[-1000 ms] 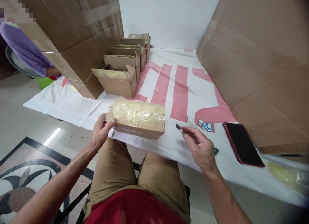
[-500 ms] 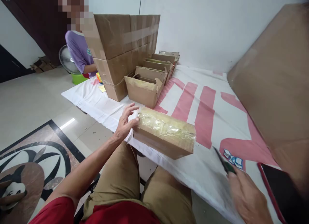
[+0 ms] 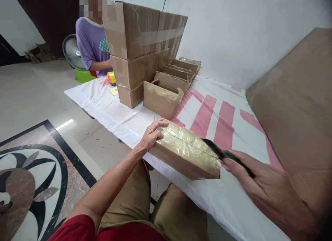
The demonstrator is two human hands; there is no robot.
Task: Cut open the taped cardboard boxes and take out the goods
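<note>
A closed cardboard box (image 3: 181, 161) lies at the table's near edge, its top covered with shiny, yellowish clear tape. A dark lengthwise line runs along the taped top. My left hand (image 3: 151, 135) grips the box's left end, fingers over the top edge and thumb on the tape. In my right hand (image 3: 255, 178) is a knife (image 3: 215, 149) with a dark blade and green handle, fingers closed round the handle. The blade lies over the right end of the taped top; whether its edge cuts into the tape I cannot tell.
Behind the box stands a row of open cardboard boxes (image 3: 162, 99) beside a tall stack of closed boxes (image 3: 140, 33). A large cardboard sheet or box (image 3: 293, 106) rises at the right. Across the table sits a person in a purple shirt (image 3: 89, 44), near a fan (image 3: 72, 52).
My right hand has brought the knife leftward from the table's right side onto the taped box. My left hand has closed onto the box's left end. The view has shifted.
</note>
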